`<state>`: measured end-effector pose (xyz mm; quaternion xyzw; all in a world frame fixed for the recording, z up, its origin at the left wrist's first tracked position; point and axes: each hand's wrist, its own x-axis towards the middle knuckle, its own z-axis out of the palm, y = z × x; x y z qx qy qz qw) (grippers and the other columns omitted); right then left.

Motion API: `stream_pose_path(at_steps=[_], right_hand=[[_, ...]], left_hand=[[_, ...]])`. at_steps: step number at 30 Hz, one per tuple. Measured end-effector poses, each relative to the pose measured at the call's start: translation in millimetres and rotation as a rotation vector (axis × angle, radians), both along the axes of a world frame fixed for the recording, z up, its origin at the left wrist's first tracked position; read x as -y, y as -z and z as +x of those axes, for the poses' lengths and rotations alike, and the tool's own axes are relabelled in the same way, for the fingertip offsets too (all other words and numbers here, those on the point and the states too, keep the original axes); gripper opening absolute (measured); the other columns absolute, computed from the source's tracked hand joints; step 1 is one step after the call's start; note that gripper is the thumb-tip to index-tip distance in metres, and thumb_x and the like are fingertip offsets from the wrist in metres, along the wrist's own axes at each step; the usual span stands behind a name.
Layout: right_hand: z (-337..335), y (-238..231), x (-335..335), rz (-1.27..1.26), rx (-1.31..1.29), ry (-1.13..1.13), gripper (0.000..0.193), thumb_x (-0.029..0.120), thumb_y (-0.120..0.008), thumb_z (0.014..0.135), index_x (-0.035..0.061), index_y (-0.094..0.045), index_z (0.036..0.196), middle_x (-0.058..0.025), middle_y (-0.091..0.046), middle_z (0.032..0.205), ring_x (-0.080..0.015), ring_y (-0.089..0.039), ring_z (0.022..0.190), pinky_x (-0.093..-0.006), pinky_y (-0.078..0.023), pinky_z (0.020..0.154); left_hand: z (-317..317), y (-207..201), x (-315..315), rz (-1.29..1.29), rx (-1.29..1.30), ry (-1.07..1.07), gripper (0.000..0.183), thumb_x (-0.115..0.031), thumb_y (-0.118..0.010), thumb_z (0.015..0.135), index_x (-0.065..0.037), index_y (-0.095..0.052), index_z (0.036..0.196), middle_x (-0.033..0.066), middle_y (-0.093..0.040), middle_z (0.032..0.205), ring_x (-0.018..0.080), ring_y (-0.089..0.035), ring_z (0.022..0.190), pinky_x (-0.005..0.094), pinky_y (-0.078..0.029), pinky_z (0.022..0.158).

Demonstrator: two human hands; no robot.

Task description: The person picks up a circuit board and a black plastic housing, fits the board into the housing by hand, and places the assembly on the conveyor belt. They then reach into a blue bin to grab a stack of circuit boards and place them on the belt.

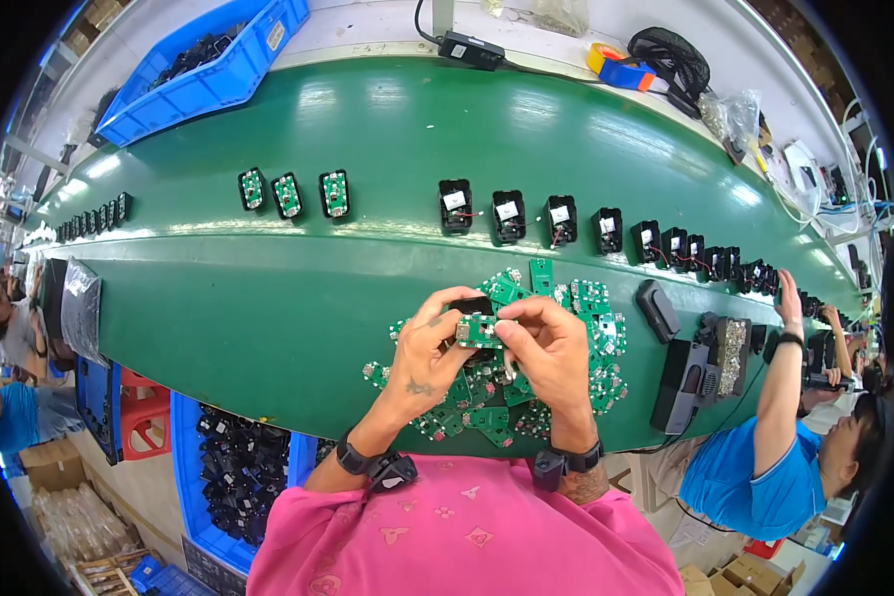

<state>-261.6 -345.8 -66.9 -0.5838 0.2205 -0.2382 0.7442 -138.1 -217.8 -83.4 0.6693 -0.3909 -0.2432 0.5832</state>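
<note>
A small green circuit board (478, 332) is held level between my two hands, over a pile of similar green boards (604, 348) on the bench. My left hand (429, 350) is closed round a black plastic case (473, 305), which sits right behind and under the board and is mostly covered. My right hand (548, 348) pinches the board's right end between thumb and fingers. Whether the board lies inside the case or just above it, I cannot tell.
Black cases (508, 217) with white labels and wires run in a row to the right. Three cases with boards (286, 196) stand left of them. Blue bins (205, 70) hold black parts. To the right, a person in a blue shirt (760, 475) reaches over the green bench (219, 298).
</note>
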Motion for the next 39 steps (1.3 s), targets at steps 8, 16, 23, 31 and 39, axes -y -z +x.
stream_pose_path(at_steps=[8, 16, 23, 31, 39], right_hand=[[1, 14, 6, -0.103, -0.052, -0.016, 0.013, -0.001, -0.068, 0.090, -0.0032, -0.065, 0.102, -0.0046, -0.063, 0.092, -0.0061, -0.060, 0.067, -0.0186, -0.045, 0.052], [1, 13, 10, -0.492, -0.140, -0.001, 0.017, -0.004, -0.069, 0.086, 0.0018, -0.072, 0.102, -0.0061, -0.059, 0.103, -0.0115, -0.061, 0.089, -0.0223, -0.051, 0.070], [3, 22, 10, -0.399, -0.034, 0.025, 0.020, -0.005, -0.072, 0.082, 0.0006, -0.076, 0.101, -0.0090, -0.057, 0.116, -0.0164, -0.059, 0.103, -0.0301, -0.052, 0.084], [5, 24, 6, -0.043, 0.104, 0.017, 0.016, 0.004, -0.072, 0.087, -0.0032, -0.074, 0.101, -0.0092, -0.055, 0.121, -0.0161, -0.057, 0.106, -0.0266, -0.049, 0.083], [11, 15, -7, -0.936, -0.074, 0.234, 0.005, 0.007, -0.069, 0.088, 0.0043, -0.071, 0.092, -0.0118, -0.055, 0.114, -0.0251, -0.056, 0.103, -0.0361, -0.047, 0.086]], left_hand=[[-1, -4, 0, -0.178, -0.557, 0.101, 0.081, 0.006, -0.069, 0.079, -0.002, -0.029, 0.149, 0.0161, -0.039, 0.147, 0.0182, -0.059, 0.114, 0.0275, -0.053, 0.088], [-1, 3, 3, -0.070, -0.678, 0.147, 0.061, -0.003, -0.063, 0.091, -0.007, -0.038, 0.146, 0.0078, -0.058, 0.122, 0.0094, -0.058, 0.095, 0.0243, -0.049, 0.077], [-5, 0, 6, -0.023, -0.628, 0.125, 0.054, -0.003, -0.061, 0.093, -0.008, -0.042, 0.143, 0.0031, -0.063, 0.102, 0.0071, -0.057, 0.083, 0.0236, -0.049, 0.067], [-4, -1, 4, -0.014, -0.685, 0.145, 0.054, -0.008, -0.063, 0.092, -0.006, -0.044, 0.142, 0.0074, -0.064, 0.112, 0.0102, -0.061, 0.093, 0.0242, -0.052, 0.068], [-12, 17, 10, -0.083, -0.514, 0.018, 0.049, -0.001, -0.061, 0.093, -0.006, -0.047, 0.140, 0.0047, -0.065, 0.100, 0.0071, -0.058, 0.083, 0.0242, -0.050, 0.070]])
